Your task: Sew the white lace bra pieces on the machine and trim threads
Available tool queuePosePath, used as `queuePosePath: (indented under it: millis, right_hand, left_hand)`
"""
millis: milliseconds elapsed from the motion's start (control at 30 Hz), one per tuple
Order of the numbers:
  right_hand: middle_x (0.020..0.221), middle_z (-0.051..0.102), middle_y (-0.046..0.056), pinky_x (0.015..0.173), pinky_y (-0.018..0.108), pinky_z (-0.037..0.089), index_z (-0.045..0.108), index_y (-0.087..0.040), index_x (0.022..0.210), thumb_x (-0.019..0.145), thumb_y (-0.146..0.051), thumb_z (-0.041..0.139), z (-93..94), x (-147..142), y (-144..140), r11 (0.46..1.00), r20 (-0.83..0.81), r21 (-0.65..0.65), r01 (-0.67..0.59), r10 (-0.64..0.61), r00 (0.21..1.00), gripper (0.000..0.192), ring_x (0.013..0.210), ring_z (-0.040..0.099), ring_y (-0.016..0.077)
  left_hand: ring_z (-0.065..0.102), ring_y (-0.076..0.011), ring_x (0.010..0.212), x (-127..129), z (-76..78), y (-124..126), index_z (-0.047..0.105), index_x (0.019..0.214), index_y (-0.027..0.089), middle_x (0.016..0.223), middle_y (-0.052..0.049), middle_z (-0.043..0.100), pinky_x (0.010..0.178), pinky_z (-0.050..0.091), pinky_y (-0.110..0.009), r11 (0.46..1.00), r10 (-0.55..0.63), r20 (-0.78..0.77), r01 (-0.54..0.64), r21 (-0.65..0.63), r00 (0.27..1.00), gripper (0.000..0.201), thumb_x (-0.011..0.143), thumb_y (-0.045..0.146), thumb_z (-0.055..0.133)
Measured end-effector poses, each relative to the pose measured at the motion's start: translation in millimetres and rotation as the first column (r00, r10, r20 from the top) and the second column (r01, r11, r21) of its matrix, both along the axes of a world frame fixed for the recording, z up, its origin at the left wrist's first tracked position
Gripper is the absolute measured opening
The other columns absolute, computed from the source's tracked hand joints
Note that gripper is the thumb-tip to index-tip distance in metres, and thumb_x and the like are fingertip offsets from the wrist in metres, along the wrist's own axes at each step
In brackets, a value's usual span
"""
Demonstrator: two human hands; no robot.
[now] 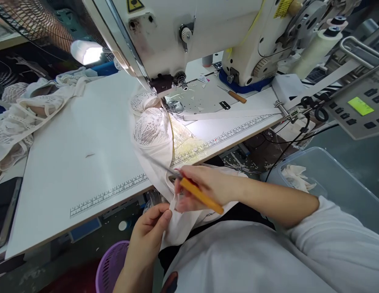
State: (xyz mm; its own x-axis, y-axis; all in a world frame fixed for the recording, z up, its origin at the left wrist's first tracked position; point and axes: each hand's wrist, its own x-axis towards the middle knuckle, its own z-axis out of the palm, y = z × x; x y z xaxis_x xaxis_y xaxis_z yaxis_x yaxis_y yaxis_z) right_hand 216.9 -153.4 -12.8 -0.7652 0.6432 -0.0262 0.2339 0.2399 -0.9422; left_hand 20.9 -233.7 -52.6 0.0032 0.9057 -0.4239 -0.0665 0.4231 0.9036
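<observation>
A white lace bra lies partly on the table under the sewing machine's needle area, and its band hangs over the front edge toward my lap. My left hand pinches the white fabric edge of that hanging part between thumb and fingers. Close beside it, my right hand is closed around an orange-handled awl, its thin metal shaft pointing up and left over the bra. Motion blurs the shaft and the right fingertips. Whether those fingers also touch the fabric, I cannot tell.
The white sewing machine stands over the table. A second awl rests on its bed. More bras lie at left, near a phone. Below are a purple basket and a clear bin; a control panel juts in right.
</observation>
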Motion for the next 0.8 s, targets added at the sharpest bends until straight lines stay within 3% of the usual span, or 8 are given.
queuePosePath:
  millis: [67,133,233,300,500,667,800]
  right_hand:
    - [0.072,0.045,-0.002,0.055,0.023,0.039,0.035,-0.02,0.079,0.073,-0.043,0.058,-9.3,14,-15,0.998,-0.042,-0.054,0.021,-0.023,0.999,0.034,0.061,0.044,0.0103]
    - [0.071,0.044,-0.002,0.052,0.022,0.037,0.034,-0.02,0.076,0.073,-0.047,0.056,-21.8,25,-29,0.996,0.01,-0.065,-0.062,0.063,0.998,0.035,0.059,0.042,0.0105]
    - [0.068,0.046,0.0,0.051,0.024,0.033,0.036,-0.02,0.069,0.073,-0.047,0.055,-38.9,34,-47,0.981,0.293,0.002,-0.194,0.185,0.938,0.034,0.056,0.04,0.0122]
    - [0.068,0.049,0.002,0.052,0.024,0.032,0.039,-0.019,0.069,0.075,-0.044,0.053,-44.8,34,-53,0.975,0.433,0.014,-0.222,0.194,0.881,0.029,0.057,0.042,0.0136]
    - [0.066,0.052,0.002,0.05,0.023,0.031,0.043,-0.019,0.069,0.073,-0.06,0.049,-44.3,22,-57,0.987,0.485,0.014,-0.158,0.131,0.864,0.042,0.055,0.044,0.0139]
    - [0.061,0.048,0.0,0.048,0.022,0.028,0.041,-0.02,0.066,0.071,-0.062,0.051,-40.6,16,-57,0.993,0.469,0.025,-0.114,0.089,0.879,0.044,0.052,0.04,0.0121]
    - [0.059,0.045,-0.001,0.047,0.022,0.026,0.036,-0.02,0.063,0.068,-0.062,0.053,-35.7,13,-56,0.995,0.497,-0.015,-0.103,0.097,0.862,0.045,0.05,0.036,0.011]
  left_hand:
    - [0.052,-0.0127,0.059,-3,-0.4,-2,0.071,0.076,0.018,0.064,-0.001,0.063,0.055,0.042,-0.021,1.0,0.008,0.004,-0.008,-0.014,1.0,0.021,0.066,0.036,0.071]
    - [0.051,-0.0126,0.06,-6,-1.8,-4,0.071,0.077,0.018,0.064,-0.001,0.063,0.055,0.042,-0.02,1.0,0.007,-0.005,-0.008,-0.014,1.0,0.022,0.068,0.038,0.07]
    - [0.05,-0.0122,0.061,-8,-4.0,-7,0.07,0.08,0.02,0.066,0.0,0.063,0.057,0.042,-0.021,1.0,0.01,-0.032,-0.009,0.008,0.999,0.022,0.071,0.039,0.067]
    - [0.05,-0.0123,0.061,-7,-4.3,-8,0.07,0.081,0.02,0.066,0.0,0.063,0.057,0.041,-0.021,1.0,0.001,-0.05,0.0,0.02,0.999,0.021,0.072,0.039,0.066]
    - [0.043,-0.0098,0.055,1,5.3,-11,0.066,0.073,0.019,0.059,0.003,0.056,0.05,0.035,-0.018,0.999,-0.004,-0.12,0.009,0.042,0.993,0.02,0.074,0.038,0.063]
    - [0.037,-0.0083,0.05,6,16.3,-14,0.06,0.063,0.017,0.053,0.005,0.048,0.047,0.031,-0.017,0.999,-0.014,-0.223,0.023,0.039,0.975,0.026,0.074,0.04,0.06]
    - [0.035,-0.0082,0.05,5,15.4,-16,0.058,0.062,0.016,0.052,0.005,0.045,0.047,0.029,-0.017,1.0,-0.002,-0.222,0.004,0.01,0.975,0.028,0.074,0.042,0.058]
